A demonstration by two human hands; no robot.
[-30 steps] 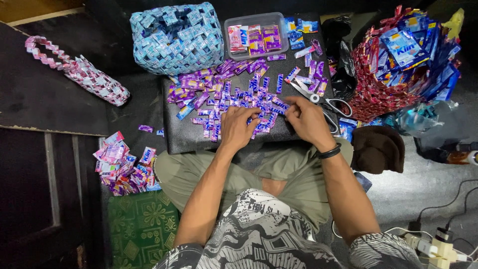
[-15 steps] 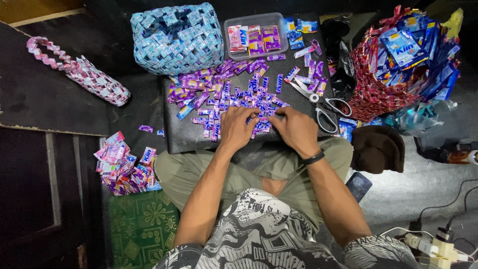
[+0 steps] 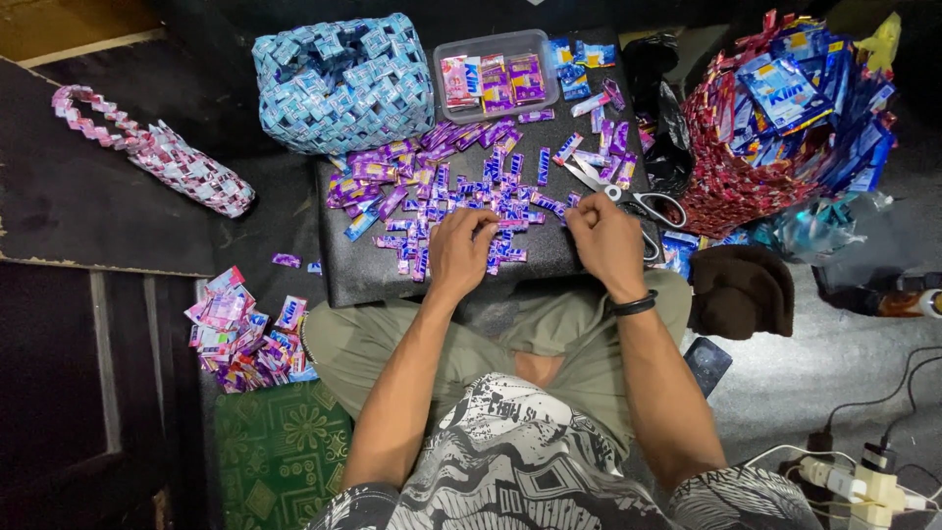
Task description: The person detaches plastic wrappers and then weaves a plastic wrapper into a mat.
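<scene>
Many folded purple wrapper strips (image 3: 442,186) lie scattered on a black board (image 3: 363,280) across my lap. My left hand (image 3: 459,253) rests on the near edge of the pile, its fingers curled down over a strip. My right hand (image 3: 605,240), with a black band on the wrist, sits at the pile's right end and pinches a small purple strip at its fingertips. The two hands are about a hand's width apart. Scissors (image 3: 638,204) lie just beyond my right hand.
A woven blue basket (image 3: 343,83) and a clear tray of wrappers (image 3: 496,74) stand at the back. A red-and-blue woven basket (image 3: 785,128) is at the right, a pink woven chain (image 3: 157,152) at the left. Loose pink wrappers (image 3: 240,329) lie on the floor; a power strip (image 3: 863,481) lies by my right knee.
My right hand slid left toward my left hand, then drew back to the right beside the scissors. My left hand has barely moved.
</scene>
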